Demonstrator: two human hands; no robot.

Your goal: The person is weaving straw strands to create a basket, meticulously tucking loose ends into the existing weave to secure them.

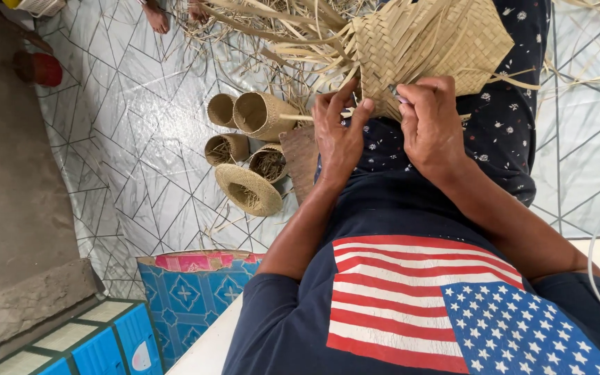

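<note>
Both hands work at the lower edge of a half-woven palm-leaf basket [432,42] resting on the lap. The left hand [338,135] pinches a loose strip [314,117] between thumb and fingers; the right hand [430,125] is curled closed against the weave. Finished small baskets [258,114] lie on the floor just left of the left hand.
</note>
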